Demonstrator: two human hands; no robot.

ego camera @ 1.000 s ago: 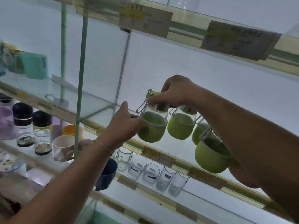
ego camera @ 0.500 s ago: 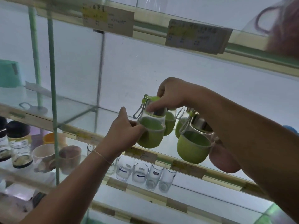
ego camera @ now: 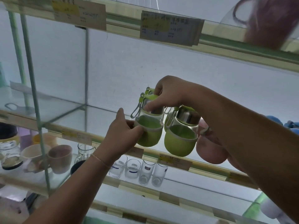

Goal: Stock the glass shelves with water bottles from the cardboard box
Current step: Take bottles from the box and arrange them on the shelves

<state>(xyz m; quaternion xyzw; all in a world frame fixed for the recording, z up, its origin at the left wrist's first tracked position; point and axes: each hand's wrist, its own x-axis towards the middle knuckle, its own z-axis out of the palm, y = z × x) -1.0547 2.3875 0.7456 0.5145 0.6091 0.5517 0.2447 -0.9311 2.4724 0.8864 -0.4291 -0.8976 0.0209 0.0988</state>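
A small glass water bottle (ego camera: 149, 128) with a green sleeve, green lid and grey loop stands on the middle glass shelf (ego camera: 68, 110). My left hand (ego camera: 123, 135) grips its sleeve from the left. My right hand (ego camera: 168, 94) pinches its lid from above. A second green bottle (ego camera: 181, 136) stands just to its right, and more green lids show behind them. A pink bottle (ego camera: 210, 151) sits under my right forearm. The cardboard box is out of view.
Price labels (ego camera: 169, 28) hang on the shelf edges. The lower shelf holds drinking glasses (ego camera: 145, 172), mugs (ego camera: 59, 157) and a dark-lidded jar (ego camera: 9, 149). A pink-handled jug (ego camera: 265, 20) stands on the top shelf. A green frame post (ego camera: 34, 88) rises at left.
The view has shifted right and closer. Both hands stay on the same green bottle, which now sits closer to the other green bottles.
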